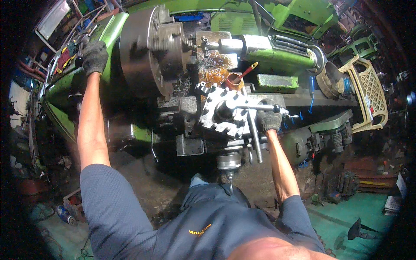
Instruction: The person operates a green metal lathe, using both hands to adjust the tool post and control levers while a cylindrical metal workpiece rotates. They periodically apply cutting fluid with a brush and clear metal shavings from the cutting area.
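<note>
My left hand (94, 58), in a dark grey work glove, is at the green headstock (113, 37) of a lathe. Its fingers curl round something I cannot make out, beside a dark knob (79, 62). My gloved right hand (269, 119) is right of the square tool post (212, 110), just under the ball-ended clamping lever (255, 106). The lever and shadow hide its fingers. A large chuck (143, 52) looks blurred, as if turning. Facing it is the tailstock (277, 50) with its bright quill (230, 45). A red-handled brush (247, 71) stands in a small pot (234, 81) behind the tool post.
Metal shavings (184, 86) lie below the chuck, and brown fluid (212, 71) wets the cross slide. A steel bar (255, 138) slants down from the tool post. To the right are a round metal pan (329, 80) and a beige plastic chair (370, 93). Tools and rags (65, 58) rest at far left.
</note>
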Available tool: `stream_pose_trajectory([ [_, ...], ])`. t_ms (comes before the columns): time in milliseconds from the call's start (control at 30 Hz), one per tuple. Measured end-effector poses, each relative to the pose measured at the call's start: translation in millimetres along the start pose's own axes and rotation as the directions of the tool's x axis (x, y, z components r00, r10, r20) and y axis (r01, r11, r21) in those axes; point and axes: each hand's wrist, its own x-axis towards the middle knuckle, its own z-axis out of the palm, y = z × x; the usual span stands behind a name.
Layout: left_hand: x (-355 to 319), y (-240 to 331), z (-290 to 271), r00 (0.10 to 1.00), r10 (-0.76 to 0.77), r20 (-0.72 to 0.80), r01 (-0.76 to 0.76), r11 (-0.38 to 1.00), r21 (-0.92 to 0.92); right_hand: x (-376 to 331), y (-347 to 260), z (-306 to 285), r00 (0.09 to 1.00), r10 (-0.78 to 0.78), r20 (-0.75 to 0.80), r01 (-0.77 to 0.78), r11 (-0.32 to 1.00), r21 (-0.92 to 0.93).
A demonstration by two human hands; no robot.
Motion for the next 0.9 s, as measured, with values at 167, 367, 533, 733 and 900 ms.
stream_pose_trajectory([
  [167,1.6,1.8,3.0,1.0,-0.006,0.028,0.005,0.999,0.053,2.6,4.4,2.5,0.999,-0.037,-0.019,0.037,0.999,0.006],
  [367,0.2,-0.7,3.8,0.999,-0.003,0.036,0.0,0.997,0.077,1.4,0.5,-0.6,0.999,-0.045,-0.031,0.045,0.999,0.025],
  [533,0.7,1.7,-0.2,1.0,-0.006,0.014,0.005,0.998,0.062,2.9,9.0,7.2,0.994,-0.104,-0.036,0.104,0.995,-0.008],
  [733,-0.9,3.6,-4.9,0.999,-0.017,0.049,0.013,0.997,0.077,0.8,1.0,1.1,0.999,-0.032,-0.003,0.033,0.999,0.039],
  [900,1.4,-1.0,6.6,1.0,-0.005,0.028,0.004,0.999,0.047,2.5,9.5,7.8,0.991,-0.127,-0.038,0.122,0.986,-0.11],
])
